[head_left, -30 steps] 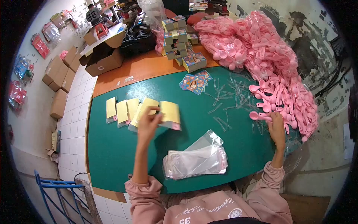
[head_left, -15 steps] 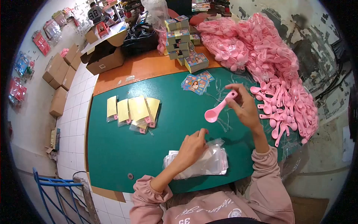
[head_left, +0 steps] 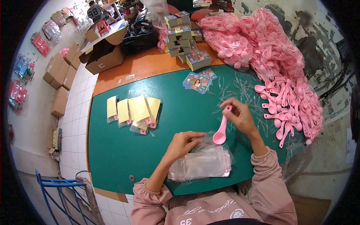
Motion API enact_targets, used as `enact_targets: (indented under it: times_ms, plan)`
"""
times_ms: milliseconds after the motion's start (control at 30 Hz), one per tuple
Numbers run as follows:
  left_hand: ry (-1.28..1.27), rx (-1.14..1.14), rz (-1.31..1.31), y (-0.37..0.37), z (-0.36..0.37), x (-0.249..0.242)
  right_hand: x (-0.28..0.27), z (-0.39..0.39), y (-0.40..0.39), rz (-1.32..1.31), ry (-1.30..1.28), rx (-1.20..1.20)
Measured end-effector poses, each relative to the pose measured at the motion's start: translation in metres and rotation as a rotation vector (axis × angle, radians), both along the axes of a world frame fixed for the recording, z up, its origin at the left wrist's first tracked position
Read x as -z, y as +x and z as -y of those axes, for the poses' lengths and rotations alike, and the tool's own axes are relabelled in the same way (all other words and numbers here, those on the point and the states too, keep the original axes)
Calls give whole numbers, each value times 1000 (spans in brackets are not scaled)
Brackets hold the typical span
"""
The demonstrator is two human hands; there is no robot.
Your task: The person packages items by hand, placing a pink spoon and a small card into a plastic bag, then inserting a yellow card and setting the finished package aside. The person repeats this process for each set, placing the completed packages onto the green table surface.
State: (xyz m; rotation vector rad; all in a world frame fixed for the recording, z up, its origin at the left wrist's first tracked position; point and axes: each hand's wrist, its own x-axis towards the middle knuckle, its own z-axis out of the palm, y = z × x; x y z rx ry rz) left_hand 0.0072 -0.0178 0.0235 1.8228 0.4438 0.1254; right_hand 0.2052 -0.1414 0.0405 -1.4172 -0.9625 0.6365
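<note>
A pink spoon [head_left: 220, 135] hangs bowl-down from my right hand [head_left: 240, 117], whose fingers are closed on the top of its handle. My left hand [head_left: 183, 143] pinches the edge of a clear plastic bag [head_left: 205, 141], just left of the spoon's bowl. Under and in front of my left hand lies a stack of clear bags [head_left: 200, 164]. Farther left on the green table [head_left: 112, 150] are several filled packets [head_left: 138, 108] with yellow card and pink handle ends showing.
Loose pink spoons [head_left: 285, 108] and bulging bags of them [head_left: 266, 41] cover the right side. Behind are blue cards [head_left: 197, 82], bundled card stacks [head_left: 198, 60], a cardboard box [head_left: 107, 62] and a black bag [head_left: 140, 37]. Another person [head_left: 96, 13] sits far back.
My right hand has brought the spoon down and nearer to me, its bowl now lower. My left hand has moved slightly left and now holds up a bag's edge.
</note>
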Motion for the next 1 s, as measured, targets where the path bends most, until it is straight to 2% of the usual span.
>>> enact_targets:
  times_ms: [33,67,100,167,200,267,400,467,500,567,667,767,867,1000]
  plan:
    - [0,1,-1,0,-1,2,1,-2,-5,141,-59,-37]
    - [-127,-37,22,0,-4,7,-3,-3,-9,268,-115,-14]
    - [-254,-76,46,0,-5,9,-4,-3,-9,267,-114,-14]
    - [-311,-155,121,-1,-6,6,-5,-3,-10,407,-177,5]
    - [-367,-233,197,0,-7,4,-5,-4,-9,409,-178,3]
    - [-385,-247,240,-3,-14,-2,-6,-3,-8,428,-203,9]
    - [-466,-248,214,-5,-18,-6,-8,-3,-10,424,-199,30]
    - [-519,-244,171,-4,-15,-4,-10,-6,-16,220,12,291]
    - [-496,-209,131,-3,-14,-2,-12,-5,-20,221,9,288]
    - [-472,-174,92,-1,-13,-1,-18,-5,-27,39,123,255]
    - [-345,-144,30,-1,-11,0,-17,-4,-34,8,103,227]
    - [-413,-169,76,0,-11,2,-15,-3,-33,48,60,185]
    - [-356,-123,43,-1,-14,1,-18,-5,-35,41,135,228]
    - [-334,-52,40,-1,-14,1,-17,-4,-37,58,100,213]
